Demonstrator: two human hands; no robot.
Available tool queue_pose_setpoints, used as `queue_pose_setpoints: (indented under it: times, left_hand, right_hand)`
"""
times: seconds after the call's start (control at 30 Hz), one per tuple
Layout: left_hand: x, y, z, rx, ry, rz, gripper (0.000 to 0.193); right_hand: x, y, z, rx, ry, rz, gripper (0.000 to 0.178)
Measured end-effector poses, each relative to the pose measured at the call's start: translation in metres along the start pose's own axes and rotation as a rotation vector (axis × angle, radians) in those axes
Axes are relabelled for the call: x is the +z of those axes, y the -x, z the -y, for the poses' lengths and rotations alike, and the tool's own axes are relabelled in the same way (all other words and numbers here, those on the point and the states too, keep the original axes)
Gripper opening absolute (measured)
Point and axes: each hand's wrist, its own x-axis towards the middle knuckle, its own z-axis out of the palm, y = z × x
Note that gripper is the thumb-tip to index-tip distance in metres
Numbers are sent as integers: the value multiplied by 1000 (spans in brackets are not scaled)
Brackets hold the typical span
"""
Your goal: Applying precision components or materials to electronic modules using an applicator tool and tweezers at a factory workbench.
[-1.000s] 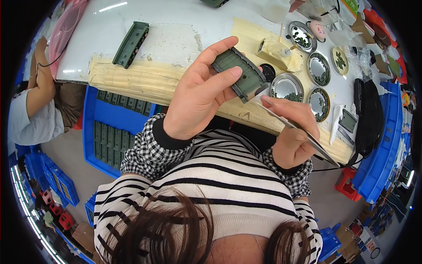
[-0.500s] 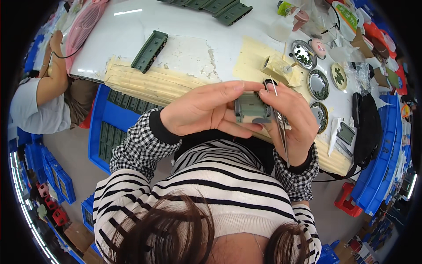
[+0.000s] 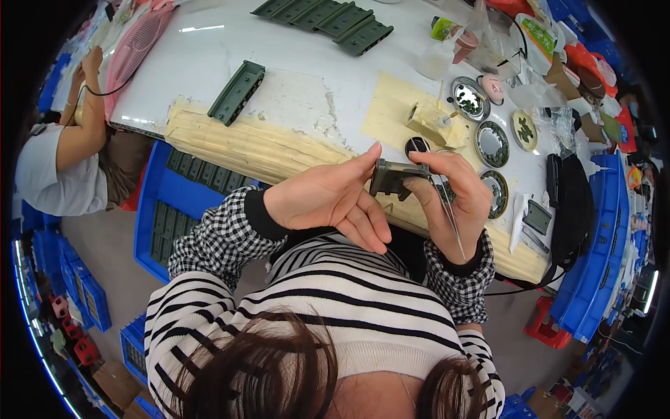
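Over the table's near edge, my right hand (image 3: 457, 199) pinches a small dark green moulded part (image 3: 392, 179) between thumb and forefinger. A pair of metal tweezers (image 3: 447, 213) lies along the same hand, its arms slanting across the palm. On the other side of the part is my left hand (image 3: 328, 195), its palm turned up and its fingers stretched apart. My left thumb is close to the part's upper left edge; I cannot tell whether it touches. Part of the green piece is hidden by my right fingers.
One long green part (image 3: 237, 93) lies on the white table (image 3: 209, 52), with a row of joined ones (image 3: 328, 22) behind. At right are dishes of small green pieces (image 3: 492, 144) and a taped block (image 3: 436, 124). A blue crate (image 3: 157, 188) of green parts sits at left, near another person (image 3: 63, 164).
The green part has turned and now shows a darker, narrower side. My left fingers have come away from beneath it and dropped toward me, while my right hand keeps its grip.
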Motion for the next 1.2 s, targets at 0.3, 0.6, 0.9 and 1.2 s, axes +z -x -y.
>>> queue_pose_setpoints:
  times: [0.3, 0.6, 0.9, 1.2]
  left_hand:
    - [-17, 22, -24, 267, -634, 117, 74]
    - [8, -16, 10, 455, -79, 148, 107]
    - [4, -10, 16, 454, -107, -143, 59]
    - [14, -17, 21, 576, -333, -368, 44]
  right_hand:
    - [-21, 5, 6, 107, -281, 124, 29]
    - [-45, 6, 5, 146, -262, -6, 28]
    - [-113, -3, -81, 312, 498, 122, 11]
    - [-113, -27, -111, 315, 551, 399, 20]
